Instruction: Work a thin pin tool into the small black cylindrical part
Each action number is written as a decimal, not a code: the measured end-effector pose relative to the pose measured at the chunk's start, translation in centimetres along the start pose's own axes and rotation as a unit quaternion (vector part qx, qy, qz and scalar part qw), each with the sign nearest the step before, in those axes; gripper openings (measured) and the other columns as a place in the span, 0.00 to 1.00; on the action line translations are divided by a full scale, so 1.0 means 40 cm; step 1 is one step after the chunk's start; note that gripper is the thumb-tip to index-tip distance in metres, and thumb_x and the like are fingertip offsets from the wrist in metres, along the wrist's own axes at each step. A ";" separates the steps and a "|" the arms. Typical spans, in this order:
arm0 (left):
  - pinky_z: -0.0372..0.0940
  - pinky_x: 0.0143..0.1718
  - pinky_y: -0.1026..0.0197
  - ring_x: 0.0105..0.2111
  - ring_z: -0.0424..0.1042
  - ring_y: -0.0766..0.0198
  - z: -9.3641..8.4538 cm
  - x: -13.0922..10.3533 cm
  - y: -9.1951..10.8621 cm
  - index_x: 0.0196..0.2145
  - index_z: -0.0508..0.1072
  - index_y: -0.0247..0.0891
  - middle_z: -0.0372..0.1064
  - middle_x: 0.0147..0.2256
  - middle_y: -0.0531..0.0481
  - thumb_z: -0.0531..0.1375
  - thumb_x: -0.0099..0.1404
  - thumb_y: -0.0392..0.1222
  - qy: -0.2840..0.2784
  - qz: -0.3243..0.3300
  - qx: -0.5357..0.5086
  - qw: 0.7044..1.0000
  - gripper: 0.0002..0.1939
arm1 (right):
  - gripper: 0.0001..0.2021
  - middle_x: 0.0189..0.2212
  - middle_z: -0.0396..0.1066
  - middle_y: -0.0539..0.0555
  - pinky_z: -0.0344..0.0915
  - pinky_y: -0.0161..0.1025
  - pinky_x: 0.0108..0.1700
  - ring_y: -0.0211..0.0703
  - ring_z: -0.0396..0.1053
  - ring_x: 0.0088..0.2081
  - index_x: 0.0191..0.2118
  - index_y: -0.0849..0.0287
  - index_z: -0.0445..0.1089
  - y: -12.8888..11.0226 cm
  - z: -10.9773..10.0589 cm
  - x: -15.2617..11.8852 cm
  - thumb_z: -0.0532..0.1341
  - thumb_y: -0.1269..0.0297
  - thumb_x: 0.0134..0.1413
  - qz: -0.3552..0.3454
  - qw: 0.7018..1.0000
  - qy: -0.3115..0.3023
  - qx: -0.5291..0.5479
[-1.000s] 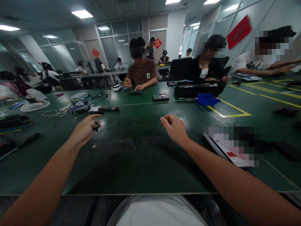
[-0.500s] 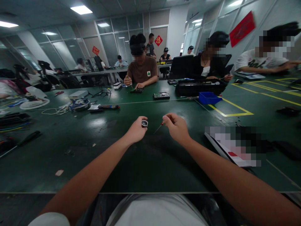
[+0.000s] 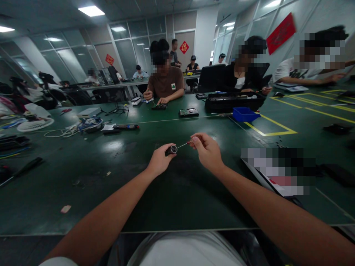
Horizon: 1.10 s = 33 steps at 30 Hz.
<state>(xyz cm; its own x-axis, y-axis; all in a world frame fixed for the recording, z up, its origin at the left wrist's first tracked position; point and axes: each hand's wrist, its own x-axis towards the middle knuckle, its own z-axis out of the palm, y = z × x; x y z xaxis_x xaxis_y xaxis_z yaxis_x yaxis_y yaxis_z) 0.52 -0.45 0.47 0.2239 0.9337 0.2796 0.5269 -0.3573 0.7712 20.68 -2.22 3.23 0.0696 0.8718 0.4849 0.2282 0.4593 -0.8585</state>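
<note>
Above the green table, my left hand (image 3: 159,161) is closed round a small dark cylindrical part (image 3: 173,149). Its round, silver-rimmed end faces to the right and toward me; what kind of part it is I cannot tell. In my right hand (image 3: 207,150) a thin screwdriver (image 3: 183,145) with a reddish handle is pinched between thumb and fingers. The shaft points left, and its tip is at the rim or face of the cylindrical part; whether it touches I cannot tell. Most of the handle is hidden by the fingers.
Across the green table (image 3: 177,199), a hard drive (image 3: 189,112) lies near a blue bin (image 3: 245,114) and a long black housing (image 3: 234,102). A dark pen-like tool (image 3: 126,126) and cables (image 3: 90,125) lie left. Several co-workers sit opposite, one (image 3: 168,81) working on a board.
The screwdriver has swung from pointing down-left to nearly level, its tip now at the cylindrical part. My left hand has turned that part's round end rightward. The view has shifted slightly.
</note>
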 end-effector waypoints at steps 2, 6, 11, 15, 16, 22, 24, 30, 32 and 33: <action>0.59 0.60 0.46 0.54 0.71 0.51 -0.004 0.000 0.004 0.52 0.76 0.39 0.74 0.52 0.42 0.65 0.61 0.33 -0.004 0.010 0.004 1.000 0.20 | 0.12 0.31 0.76 0.54 0.69 0.42 0.36 0.43 0.73 0.32 0.40 0.57 0.70 0.004 0.000 0.000 0.57 0.53 0.62 -0.005 1.000 0.000 -0.007; 0.60 0.61 0.48 0.54 0.71 0.54 -0.007 -0.004 0.007 0.51 0.76 0.40 0.75 0.51 0.46 0.65 0.61 0.34 -0.001 0.018 0.008 1.000 0.20 | 0.11 0.31 0.77 0.53 0.69 0.42 0.36 0.43 0.74 0.32 0.40 0.56 0.70 0.008 0.001 0.001 0.57 0.54 0.62 -0.020 1.000 0.011 -0.002; 0.61 0.61 0.51 0.54 0.71 0.56 -0.006 -0.005 -0.002 0.52 0.76 0.42 0.75 0.52 0.49 0.66 0.61 0.35 0.001 0.036 0.021 0.999 0.20 | 0.11 0.29 0.77 0.53 0.70 0.41 0.34 0.43 0.74 0.30 0.36 0.57 0.72 -0.007 -0.002 -0.001 0.59 0.55 0.61 -0.017 0.999 0.019 -0.026; 0.62 0.59 0.52 0.53 0.71 0.56 -0.008 -0.002 -0.011 0.52 0.76 0.43 0.75 0.51 0.49 0.66 0.61 0.36 0.003 0.054 0.038 0.998 0.21 | 0.11 0.30 0.78 0.54 0.71 0.42 0.35 0.44 0.75 0.31 0.38 0.57 0.72 -0.014 0.001 -0.003 0.60 0.55 0.60 -0.012 0.999 0.028 -0.017; 0.62 0.59 0.52 0.53 0.71 0.56 -0.009 -0.001 -0.012 0.53 0.75 0.43 0.75 0.52 0.49 0.66 0.62 0.36 0.007 0.056 0.038 0.998 0.21 | 0.11 0.30 0.78 0.54 0.72 0.43 0.36 0.44 0.76 0.32 0.39 0.57 0.72 -0.013 0.002 -0.004 0.60 0.55 0.60 -0.013 0.999 0.030 -0.013; 0.62 0.57 0.50 0.52 0.72 0.55 -0.013 -0.001 -0.008 0.53 0.75 0.44 0.75 0.50 0.48 0.65 0.62 0.37 0.003 0.057 0.057 0.997 0.20 | 0.13 0.30 0.78 0.54 0.70 0.41 0.35 0.44 0.75 0.31 0.38 0.57 0.73 -0.016 -0.004 -0.002 0.60 0.53 0.61 -0.014 0.999 0.023 -0.044; 0.61 0.57 0.49 0.50 0.72 0.54 -0.013 -0.003 -0.005 0.53 0.75 0.45 0.75 0.49 0.48 0.66 0.63 0.38 -0.004 0.057 0.068 0.996 0.21 | 0.14 0.25 0.76 0.52 0.66 0.39 0.31 0.43 0.73 0.28 0.34 0.58 0.73 -0.022 -0.011 -0.002 0.61 0.52 0.59 -0.008 0.996 0.014 -0.090; 0.62 0.55 0.50 0.47 0.73 0.55 -0.014 -0.002 -0.007 0.53 0.75 0.45 0.76 0.46 0.48 0.66 0.62 0.39 -0.001 0.055 0.079 0.995 0.20 | 0.10 0.26 0.74 0.50 0.65 0.39 0.33 0.42 0.73 0.29 0.41 0.56 0.71 -0.010 -0.012 -0.008 0.55 0.59 0.63 -0.028 0.995 -0.041 -0.083; 0.63 0.54 0.50 0.48 0.73 0.55 -0.015 -0.001 -0.009 0.53 0.75 0.45 0.76 0.47 0.48 0.66 0.62 0.39 0.001 0.053 0.075 0.996 0.21 | 0.10 0.26 0.74 0.50 0.65 0.39 0.33 0.42 0.72 0.29 0.40 0.56 0.70 -0.006 -0.009 -0.009 0.54 0.59 0.63 -0.020 0.995 -0.056 -0.079; 0.63 0.54 0.51 0.48 0.73 0.55 -0.015 0.000 -0.011 0.53 0.75 0.45 0.76 0.47 0.48 0.66 0.62 0.39 0.002 0.053 0.074 0.996 0.21 | 0.11 0.25 0.73 0.50 0.64 0.39 0.32 0.42 0.72 0.28 0.39 0.56 0.70 -0.005 -0.007 -0.008 0.54 0.57 0.63 -0.012 0.995 -0.058 -0.085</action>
<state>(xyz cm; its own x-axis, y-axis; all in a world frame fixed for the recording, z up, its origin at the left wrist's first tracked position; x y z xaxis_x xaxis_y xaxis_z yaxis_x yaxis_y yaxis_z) -0.18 -0.28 0.48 0.2818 0.8907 0.3566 0.6153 -0.4529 0.6452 20.90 -2.64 3.29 -0.0480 0.8796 0.4734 0.3902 0.4528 -0.8017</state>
